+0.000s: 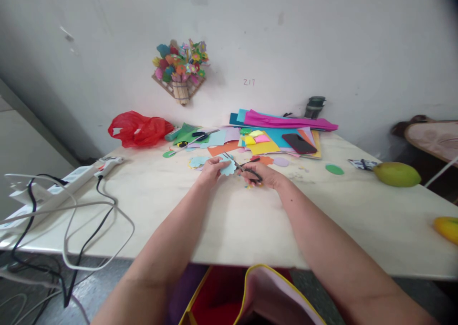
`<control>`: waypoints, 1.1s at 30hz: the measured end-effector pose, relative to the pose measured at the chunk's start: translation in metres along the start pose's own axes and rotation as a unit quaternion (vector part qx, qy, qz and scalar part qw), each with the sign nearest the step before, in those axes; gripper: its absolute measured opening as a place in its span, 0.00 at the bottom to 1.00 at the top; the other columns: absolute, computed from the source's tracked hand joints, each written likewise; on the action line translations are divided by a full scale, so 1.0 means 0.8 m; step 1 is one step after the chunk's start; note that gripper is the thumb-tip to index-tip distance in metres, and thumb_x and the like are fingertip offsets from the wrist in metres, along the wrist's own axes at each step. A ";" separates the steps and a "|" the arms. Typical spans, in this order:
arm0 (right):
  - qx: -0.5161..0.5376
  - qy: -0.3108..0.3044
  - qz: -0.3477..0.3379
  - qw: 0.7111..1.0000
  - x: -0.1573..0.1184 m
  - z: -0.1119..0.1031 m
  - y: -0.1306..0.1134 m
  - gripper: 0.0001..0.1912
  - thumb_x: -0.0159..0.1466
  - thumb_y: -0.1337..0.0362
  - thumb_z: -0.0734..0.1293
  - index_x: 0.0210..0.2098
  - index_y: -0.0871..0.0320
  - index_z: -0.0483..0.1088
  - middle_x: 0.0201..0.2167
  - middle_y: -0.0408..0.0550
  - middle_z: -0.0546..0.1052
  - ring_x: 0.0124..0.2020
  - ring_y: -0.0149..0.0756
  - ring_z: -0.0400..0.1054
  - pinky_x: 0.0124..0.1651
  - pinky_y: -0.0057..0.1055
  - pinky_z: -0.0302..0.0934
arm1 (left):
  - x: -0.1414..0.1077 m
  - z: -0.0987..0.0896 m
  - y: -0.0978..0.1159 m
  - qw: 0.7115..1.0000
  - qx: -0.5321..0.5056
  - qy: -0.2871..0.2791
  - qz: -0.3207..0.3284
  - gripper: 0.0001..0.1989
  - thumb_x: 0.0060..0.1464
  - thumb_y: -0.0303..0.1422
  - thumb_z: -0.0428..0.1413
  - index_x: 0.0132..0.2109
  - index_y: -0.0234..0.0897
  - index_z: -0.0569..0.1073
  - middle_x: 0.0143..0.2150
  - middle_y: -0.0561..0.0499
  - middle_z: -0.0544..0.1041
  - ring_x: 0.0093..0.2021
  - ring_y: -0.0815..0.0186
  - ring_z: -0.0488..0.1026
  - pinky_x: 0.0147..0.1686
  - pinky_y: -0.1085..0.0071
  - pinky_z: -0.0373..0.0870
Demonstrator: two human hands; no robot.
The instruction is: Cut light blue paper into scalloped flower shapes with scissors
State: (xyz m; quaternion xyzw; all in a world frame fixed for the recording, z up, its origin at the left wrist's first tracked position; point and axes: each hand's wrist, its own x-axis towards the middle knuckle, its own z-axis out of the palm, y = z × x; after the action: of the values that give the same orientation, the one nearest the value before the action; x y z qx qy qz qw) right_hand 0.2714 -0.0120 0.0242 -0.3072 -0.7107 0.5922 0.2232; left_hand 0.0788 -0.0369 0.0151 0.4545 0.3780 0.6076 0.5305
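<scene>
My left hand (212, 169) pinches a light blue piece of paper (228, 167) with a scalloped edge. A pair of dark-handled scissors (255, 174) is gripped in my right hand (266, 174), its blades pointing left against the blue piece. Just left of my left hand lie more light blue scalloped cutouts (197, 162). Behind my right hand are an orange cutout (265, 160) and a pale purple one (281, 162). Small scraps lie under and beside my right hand.
Coloured sheets (286, 120) and a dark phone (299, 143) lie at the back. A red plastic bag (138, 129), second scissors (201, 135), and a power strip (77, 174) with looping cables sit left. A green fruit (397, 173) and green oval (334, 169) are right.
</scene>
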 end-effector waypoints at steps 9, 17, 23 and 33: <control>-0.003 0.007 -0.008 1.000 0.002 0.000 0.003 0.12 0.55 0.58 0.68 0.33 0.61 0.67 0.15 0.38 0.67 0.13 0.22 0.57 0.13 0.20 0.43 | 0.003 -0.003 -0.004 1.000 -0.003 -0.003 -0.001 0.11 0.35 0.33 0.66 0.24 0.32 0.74 0.21 0.51 0.74 0.20 0.72 0.68 0.22 0.75 0.61; 0.006 0.024 -0.001 1.000 0.001 0.003 -0.001 0.11 0.55 0.59 0.68 0.31 0.61 0.67 0.15 0.38 0.66 0.12 0.22 0.57 0.11 0.19 0.42 | 0.003 -0.005 -0.005 0.999 -0.025 0.016 -0.017 0.14 0.32 0.33 0.67 0.22 0.34 0.68 0.19 0.55 0.70 0.20 0.71 0.68 0.23 0.73 0.64; 0.013 0.034 -0.003 0.999 0.001 0.004 -0.003 0.10 0.54 0.60 0.69 0.29 0.61 0.67 0.15 0.38 0.67 0.12 0.22 0.57 0.12 0.20 0.45 | 0.000 -0.002 -0.002 0.999 -0.014 0.010 -0.027 0.14 0.31 0.33 0.67 0.23 0.34 0.69 0.20 0.54 0.71 0.22 0.70 0.69 0.26 0.72 0.67; 0.006 0.031 -0.015 0.999 0.001 0.001 -0.001 0.11 0.57 0.58 0.67 0.29 0.61 0.65 0.16 0.39 0.67 0.13 0.22 0.58 0.12 0.19 0.42 | 0.000 -0.002 -0.003 1.000 -0.007 0.013 -0.020 0.13 0.32 0.33 0.67 0.23 0.34 0.70 0.21 0.54 0.72 0.22 0.70 0.69 0.25 0.73 0.68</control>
State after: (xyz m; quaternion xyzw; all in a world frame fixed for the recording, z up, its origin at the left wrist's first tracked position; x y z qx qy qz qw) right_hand 0.2705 -0.0118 0.0247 -0.3135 -0.7041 0.5836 0.2558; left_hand 0.0777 -0.0365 0.0124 0.4347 0.3897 0.6057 0.5407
